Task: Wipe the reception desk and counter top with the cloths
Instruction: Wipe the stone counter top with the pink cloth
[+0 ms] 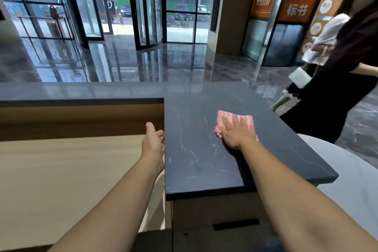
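A pink and white striped cloth (pixel 224 117) lies flat on the dark marble counter top (pixel 196 149), towards its right side. My right hand (pixel 237 134) presses palm-down on the cloth, fingers spread over it. My left hand (pixel 153 141) is open and empty, resting against the counter top's left edge, above the lower beige wooden desk (pixel 67 174).
A person in dark clothes (pixel 343 71) stands close beyond the counter's right corner, holding white items. The counter's raised ledge (pixel 81 91) runs along the far side. Behind it lie a glossy lobby floor and a glass revolving door (pixel 151 6). A pale rounded surface (pixel 351 180) sits at right.
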The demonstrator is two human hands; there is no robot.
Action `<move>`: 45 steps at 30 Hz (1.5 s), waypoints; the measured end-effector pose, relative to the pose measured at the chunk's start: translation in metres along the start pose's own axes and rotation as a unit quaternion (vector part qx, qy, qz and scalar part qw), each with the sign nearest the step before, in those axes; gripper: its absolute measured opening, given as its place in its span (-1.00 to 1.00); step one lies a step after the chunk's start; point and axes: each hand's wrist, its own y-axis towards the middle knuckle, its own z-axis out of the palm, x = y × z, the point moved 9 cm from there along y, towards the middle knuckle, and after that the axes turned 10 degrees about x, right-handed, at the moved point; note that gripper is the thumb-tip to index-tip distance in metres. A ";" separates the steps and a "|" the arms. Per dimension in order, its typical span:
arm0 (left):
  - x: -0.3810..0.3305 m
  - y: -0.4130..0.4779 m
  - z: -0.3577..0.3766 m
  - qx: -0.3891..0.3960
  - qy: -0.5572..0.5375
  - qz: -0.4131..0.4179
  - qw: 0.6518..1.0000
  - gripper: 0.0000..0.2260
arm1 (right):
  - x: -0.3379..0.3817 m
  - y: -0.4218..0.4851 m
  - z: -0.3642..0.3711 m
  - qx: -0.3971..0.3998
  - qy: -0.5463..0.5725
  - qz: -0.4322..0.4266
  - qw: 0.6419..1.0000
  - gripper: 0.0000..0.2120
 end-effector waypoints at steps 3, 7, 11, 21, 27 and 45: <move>0.004 -0.015 -0.004 -0.012 0.009 0.012 1.000 -0.41 | -0.029 -0.002 -0.003 0.003 -0.001 0.016 1.000 -0.46; 0.010 -0.030 -0.008 -0.013 0.003 0.012 1.000 -0.41 | -0.021 -0.010 -0.002 0.009 0.012 0.037 0.999 -0.44; 0.015 -0.038 -0.009 -0.008 -0.014 -0.008 1.000 -0.35 | 0.029 -0.026 0.005 0.003 0.009 0.002 1.000 -0.42; 0.015 -0.047 -0.005 -0.013 -0.028 -0.012 0.999 -0.35 | 0.176 -0.082 0.044 0.007 -0.073 -0.191 0.979 -0.46; 0.017 -0.045 -0.009 -0.042 0.003 -0.018 0.999 -0.37 | 0.157 -0.075 0.045 0.004 -0.103 -0.219 0.970 -0.47; 0.022 -0.067 -0.009 -0.066 0.046 -0.023 0.996 -0.34 | -0.019 -0.052 0.015 0.003 0.012 -0.001 1.000 -0.47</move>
